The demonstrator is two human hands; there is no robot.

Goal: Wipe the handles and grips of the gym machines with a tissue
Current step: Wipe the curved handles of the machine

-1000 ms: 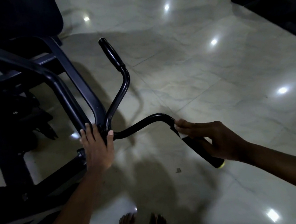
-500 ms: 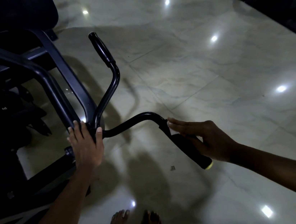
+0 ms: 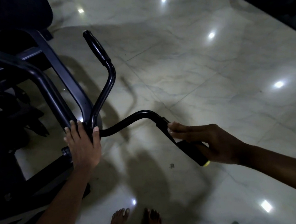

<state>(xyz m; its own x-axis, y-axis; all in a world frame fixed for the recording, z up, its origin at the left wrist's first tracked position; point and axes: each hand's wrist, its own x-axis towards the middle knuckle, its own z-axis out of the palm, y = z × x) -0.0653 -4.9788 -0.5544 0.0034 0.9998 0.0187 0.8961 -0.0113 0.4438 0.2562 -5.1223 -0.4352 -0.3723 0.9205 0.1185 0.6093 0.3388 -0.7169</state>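
**A:** What fills the frame?

**B:** A dark gym machine [image 3: 49, 83] takes up the left half, standing on a pale glossy floor [image 3: 212, 65]. It is a heavy steel frame and, I judge, will not shift under a wipe. From a joint at centre left two black bars fork: one rises to the far grip [image 3: 97, 47] in the upper middle, the other bends right to the near grip [image 3: 189, 147] at lower centre.

**B:** The left hand [image 3: 84, 146] rests on the joint, fingers fairly straight, thumb hooked on the bar.

**A:** And the right?

**B:** The right hand [image 3: 209, 141] is curled round the near grip. Its sleeve looks rubbery, likely tacky, so a thin, soft tissue may drag or tear (wrap it round and slide lengthwise).

**A:** Where is the tissue?

**B:** I cannot make it out; it may be under the right palm.
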